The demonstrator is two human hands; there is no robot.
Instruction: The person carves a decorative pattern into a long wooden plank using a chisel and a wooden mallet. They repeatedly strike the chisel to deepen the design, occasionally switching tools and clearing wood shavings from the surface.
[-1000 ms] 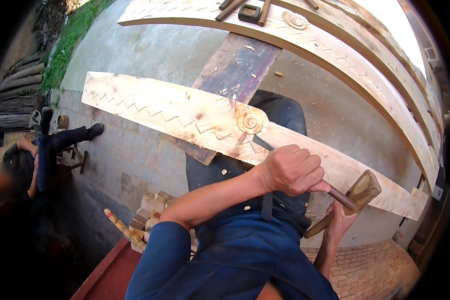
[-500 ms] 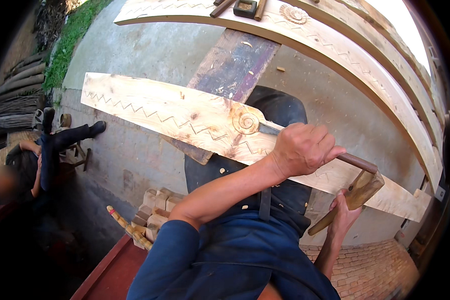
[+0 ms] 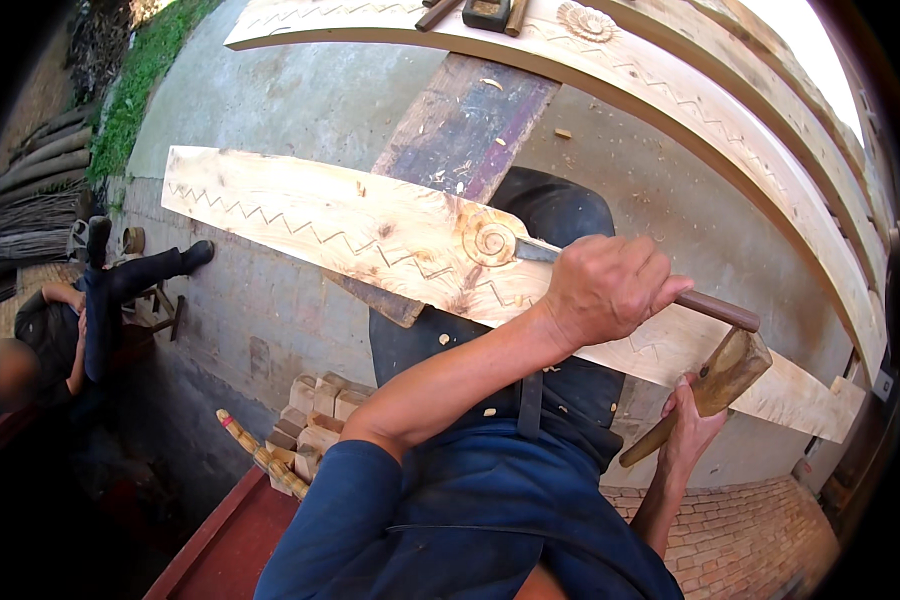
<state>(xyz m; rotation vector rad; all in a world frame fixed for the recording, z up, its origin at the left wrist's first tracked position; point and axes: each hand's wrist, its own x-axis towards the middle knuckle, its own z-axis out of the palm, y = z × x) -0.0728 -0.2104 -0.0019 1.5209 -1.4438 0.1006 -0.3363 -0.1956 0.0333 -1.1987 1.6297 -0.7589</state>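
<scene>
Evidently the step in hand was carving: a pale, long, tapering wooden board (image 3: 400,220) lay across the person's dark-trousered legs (image 3: 570,215) and a worn, paint-stained plank (image 3: 470,120), reaching from ten o'clock to between three and four. With twelve at the top of the view, the left hand (image 3: 610,290) was closed in a full fist round a steel-bladed chisel with a slim brown handle (image 3: 718,308), its blade against the three o'clock side of a shallow carved round spiral (image 3: 492,242) and its butt pointing to four. The right hand (image 3: 692,428) was curled firmly round a tan wooden mallet (image 3: 732,368), whose head stood at the chisel's butt; I could not tell whether they touched. The next move seemed to call for a steady blade and a square, measured blow. Counted out, there were two hands, one chisel, one mallet, and one board bearing one spiral and one incised zigzag line (image 3: 320,232). Toward one o'clock, a pale curved beam (image 3: 705,125) carried one shell-shaped rosette (image 3: 587,22); toward twelve lay one dark square-framed tool (image 3: 482,22). One other person (image 3: 55,320) sat at nine o'clock. The pale wooden blocks (image 3: 325,400) toward eight overlapped too much to count.
</scene>
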